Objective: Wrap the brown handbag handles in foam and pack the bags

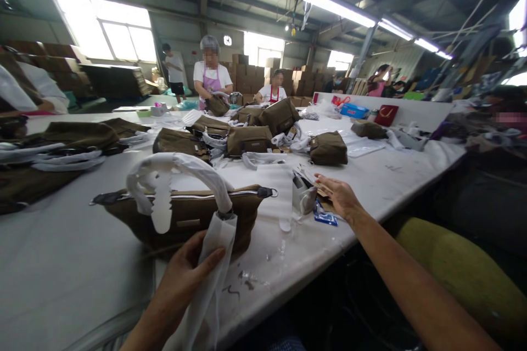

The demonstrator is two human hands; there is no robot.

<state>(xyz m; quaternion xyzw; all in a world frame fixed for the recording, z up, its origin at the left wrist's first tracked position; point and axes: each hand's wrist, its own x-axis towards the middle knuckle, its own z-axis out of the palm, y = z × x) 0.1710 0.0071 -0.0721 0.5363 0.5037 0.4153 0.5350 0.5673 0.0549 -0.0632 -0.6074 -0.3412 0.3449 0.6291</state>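
An olive-brown handbag (214, 203) stands upright on the table in front of me, its zip closed and its top handles covered in white wrapping. A notched white paper piece (161, 205) hangs at its front. At the bag's right front, my left hand (191, 266) is closed around a strap in white wrapping (218, 244). Farther right, my right hand (340, 196) reaches out with its fingers extended, beside a small grey container (303, 197) with papers standing in it. Brown card pieces lie under that hand, close to a blue-and-white packet (325, 215); whether the fingertips touch the cards is unclear.
Several brown bags (249, 141) with wrapped handles cover the middle of the white table (395, 175), and more lie at left. A blue box (354, 111) sits farther back. Co-workers stand across the table. A yellow-green rounded surface (453, 269) is at lower right.
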